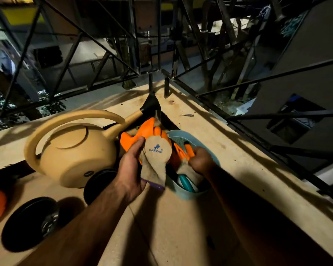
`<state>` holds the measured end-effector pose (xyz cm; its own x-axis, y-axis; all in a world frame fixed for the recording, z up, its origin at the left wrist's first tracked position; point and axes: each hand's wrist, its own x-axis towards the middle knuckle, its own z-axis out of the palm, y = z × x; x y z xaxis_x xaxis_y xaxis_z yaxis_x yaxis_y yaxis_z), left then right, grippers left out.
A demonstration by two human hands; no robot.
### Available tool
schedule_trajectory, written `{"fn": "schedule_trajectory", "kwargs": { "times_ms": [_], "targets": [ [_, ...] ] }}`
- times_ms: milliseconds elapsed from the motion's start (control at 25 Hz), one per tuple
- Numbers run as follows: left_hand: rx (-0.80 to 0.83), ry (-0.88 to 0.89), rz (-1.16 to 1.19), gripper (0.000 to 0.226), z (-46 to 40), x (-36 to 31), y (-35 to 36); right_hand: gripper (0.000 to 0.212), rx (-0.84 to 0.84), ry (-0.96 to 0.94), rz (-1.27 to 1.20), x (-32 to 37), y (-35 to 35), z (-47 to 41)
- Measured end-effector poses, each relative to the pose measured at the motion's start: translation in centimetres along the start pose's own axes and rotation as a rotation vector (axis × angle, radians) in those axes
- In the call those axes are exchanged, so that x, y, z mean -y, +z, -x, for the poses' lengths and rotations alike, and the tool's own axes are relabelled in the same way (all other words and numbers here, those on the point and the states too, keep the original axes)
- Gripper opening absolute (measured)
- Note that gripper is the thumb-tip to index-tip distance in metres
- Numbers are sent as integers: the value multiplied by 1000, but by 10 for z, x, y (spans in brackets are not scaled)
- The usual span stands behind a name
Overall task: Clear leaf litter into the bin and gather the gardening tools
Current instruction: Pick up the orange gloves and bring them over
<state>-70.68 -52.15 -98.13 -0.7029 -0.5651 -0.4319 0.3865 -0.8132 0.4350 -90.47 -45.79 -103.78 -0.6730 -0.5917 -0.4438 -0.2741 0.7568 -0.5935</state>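
— Both hands, what do they hold?
— Left hand point(130, 166) grips a beige-orange glove point(155, 150) above the ledge point(181, 217). Right hand point(201, 161) pinches another glove point(183, 160) in the blue basket point(188, 194).

A pale concrete ledge point(229, 169) is seen running into a corner under black railings. A tan watering can point(71, 150) is set on it at left, a light blue basket point(188, 195) just beside it, and two black round pots point(27, 223) are parked nearer the front left.
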Motion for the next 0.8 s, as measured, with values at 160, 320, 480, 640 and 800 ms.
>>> {"fn": "schedule_trajectory", "kwargs": {
  "times_ms": [160, 320, 480, 640, 800],
  "targets": [
    [-37, 11, -41, 50, 3, 3, 4, 32, -180, -37, 157, -8, 2, 0],
    [-119, -4, -160, 30, 3, 17, 12, 28, -253, -142, -281, -1, -8, 35],
    [-139, -3, -278, 34, 4, 33, 19, 68, 400, 164, -731, 14, -21, 79],
    [-91, -14, -304, 30, 8, 41, 21, 39, 498, 52, -697, 3, -27, 96],
    [-137, 47, -318, 25, 14, 28, 24, 20, 371, 52, -804, -3, -38, 97]
  ]
}}
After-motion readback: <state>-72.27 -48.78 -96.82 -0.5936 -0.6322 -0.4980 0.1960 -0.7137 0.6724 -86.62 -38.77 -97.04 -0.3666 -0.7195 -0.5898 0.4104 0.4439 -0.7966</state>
